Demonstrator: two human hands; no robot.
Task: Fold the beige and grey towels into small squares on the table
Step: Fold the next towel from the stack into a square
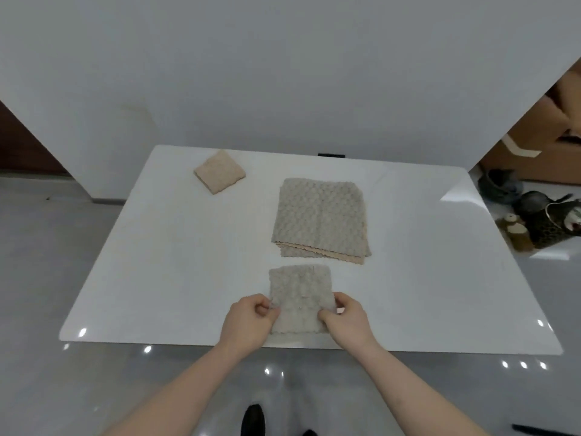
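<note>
Both hands pinch a partly folded grey towel at the near edge of the white counter: the left hand grips its left edge, the right hand its right edge. Its near edge lies just inside the counter's near edge. Beyond it, close but apart, lies a larger stack of towels, scalloped edges facing near. A folded beige square sits far left. Bare counter spreads wide left and right.

white wall, glossy grey floor
</note>
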